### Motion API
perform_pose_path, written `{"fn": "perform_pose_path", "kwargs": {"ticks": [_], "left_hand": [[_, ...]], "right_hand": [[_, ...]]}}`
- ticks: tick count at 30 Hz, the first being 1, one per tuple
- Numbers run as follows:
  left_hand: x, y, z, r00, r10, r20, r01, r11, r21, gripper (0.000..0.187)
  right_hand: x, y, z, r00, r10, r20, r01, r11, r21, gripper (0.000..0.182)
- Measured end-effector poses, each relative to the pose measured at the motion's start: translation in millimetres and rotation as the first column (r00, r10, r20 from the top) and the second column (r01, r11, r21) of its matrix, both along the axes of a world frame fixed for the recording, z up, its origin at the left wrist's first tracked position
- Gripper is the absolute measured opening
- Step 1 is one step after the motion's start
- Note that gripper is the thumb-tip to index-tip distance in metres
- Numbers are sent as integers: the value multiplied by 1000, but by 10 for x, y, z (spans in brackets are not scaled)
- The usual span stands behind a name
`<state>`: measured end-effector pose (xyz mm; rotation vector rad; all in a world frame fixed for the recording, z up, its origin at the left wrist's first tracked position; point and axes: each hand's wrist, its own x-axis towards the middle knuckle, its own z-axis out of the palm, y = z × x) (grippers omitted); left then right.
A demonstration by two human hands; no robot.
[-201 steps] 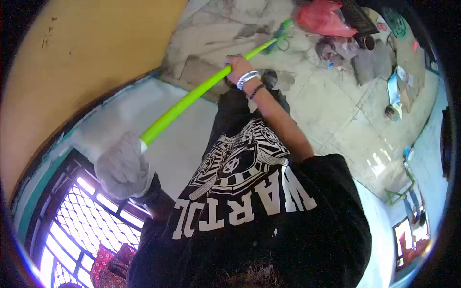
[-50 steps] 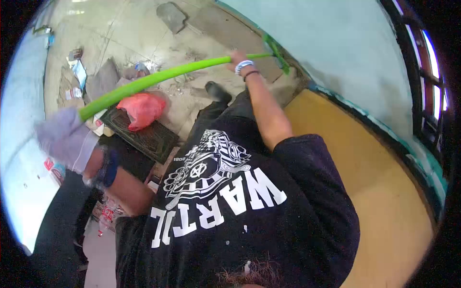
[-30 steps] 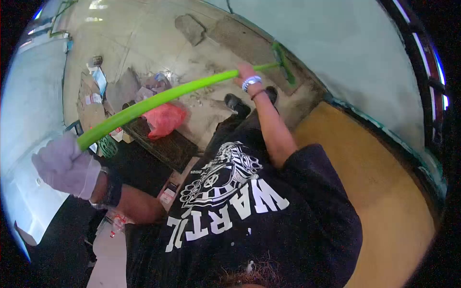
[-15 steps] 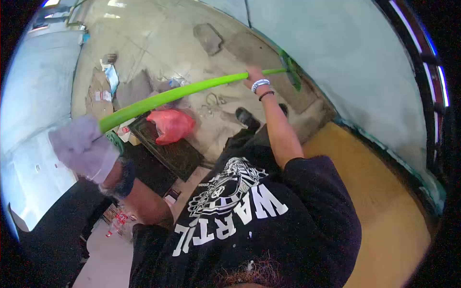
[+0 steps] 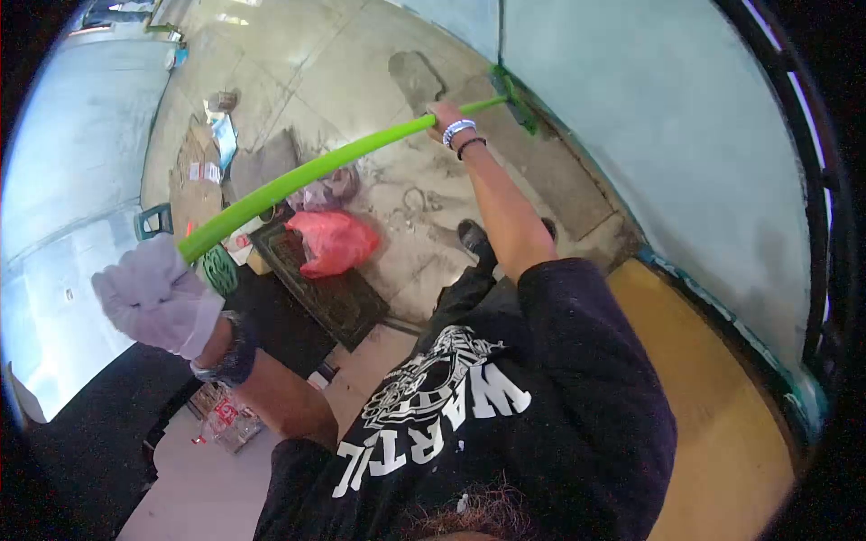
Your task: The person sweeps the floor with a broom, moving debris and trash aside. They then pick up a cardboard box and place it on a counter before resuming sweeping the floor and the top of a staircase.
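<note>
Across the view slants a green broom [image 5: 307, 175], its long handle held in both my hands. My left hand [image 5: 158, 293], in a pale glove, is closed round the near end of the handle at the left. Bare and wearing bracelets, my right hand [image 5: 446, 121] grips the handle farther down. The green broom head [image 5: 514, 99] is on the floor at the foot of the pale wall, beside a dusty strip; its bristles are hard to make out.
A red plastic bag [image 5: 332, 242] lies by a dark patterned panel [image 5: 329, 298]. Cardboard [image 5: 194, 180], a grey cushion-like piece [image 5: 263, 165] and a flat grey piece [image 5: 415, 74] lie on the dirty floor [image 5: 334, 72]. A yellow surface [image 5: 695, 361] is at right; plastic bottles [image 5: 230, 424] are at lower left.
My right hand and the broom head have shifted left and up in the view, along the wall's foot. The camera view has shifted too. Both hands keep their hold.
</note>
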<state>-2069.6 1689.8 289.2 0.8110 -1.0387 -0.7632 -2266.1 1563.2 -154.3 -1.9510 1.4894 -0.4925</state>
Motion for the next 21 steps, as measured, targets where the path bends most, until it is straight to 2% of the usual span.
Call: {"fn": "perform_pose_path", "kwargs": {"ticks": [2, 3, 4, 6, 7, 10, 11, 12, 14, 15, 18, 19, 21], "left_hand": [[244, -23, 83, 969, -185, -162, 186, 983, -10, 37], [187, -72, 79, 989, 37, -147, -28, 998, 65, 39], [49, -140, -13, 959, 285, 10, -283, 951, 127, 39], [140, -187, -139, 971, -76, -226, 95, 993, 76, 38], [110, -193, -152, 990, 17, -137, -10, 999, 50, 38], [103, -151, -72, 976, -1, -217, 5, 1000, 16, 39], [25, -137, -14, 992, 89, 90, -85, 995, -46, 40], [133, -132, 87, 997, -38, 68, 37, 999, 8, 40], [279, -240, 126, 984, -110, -142, 118, 992, 47, 40], [189, -302, 91, 990, 39, -134, -31, 998, 62, 42], [133, -399, -90, 982, 189, 11, -190, 978, 91, 43], [152, -374, -69, 955, 278, -104, -265, 956, 125, 43], [342, -225, 34, 982, 134, -132, -117, 984, 131, 42]], "right_hand": [[0, 226, -68, 1000, -20, -22, 21, 999, 27, 22], [-88, 345, 32, 999, -27, -36, 27, 1000, 0, 23], [-156, 331, -1, 997, 25, -79, -23, 999, 26, 23], [-281, 213, -134, 979, 113, -171, -100, 992, 78, 23], [-236, 154, -287, 986, 28, -163, -45, 993, -105, 22], [22, -25, -221, 995, -19, -98, 16, 999, -37, 20], [19, 52, 158, 997, -3, -76, -3, 997, -71, 20], [0, 68, 178, 998, -29, -50, 26, 998, -60, 22], [26, 77, 236, 997, -74, 2, 74, 996, -48, 26], [-8, 12, 208, 998, -64, 14, 65, 994, -83, 26], [-17, -217, 124, 998, 38, -45, -41, 997, -72, 24], [105, -323, -138, 991, 62, -117, -64, 998, -16, 24], [118, -165, -90, 982, 142, -123, -139, 990, 31, 23]]}}
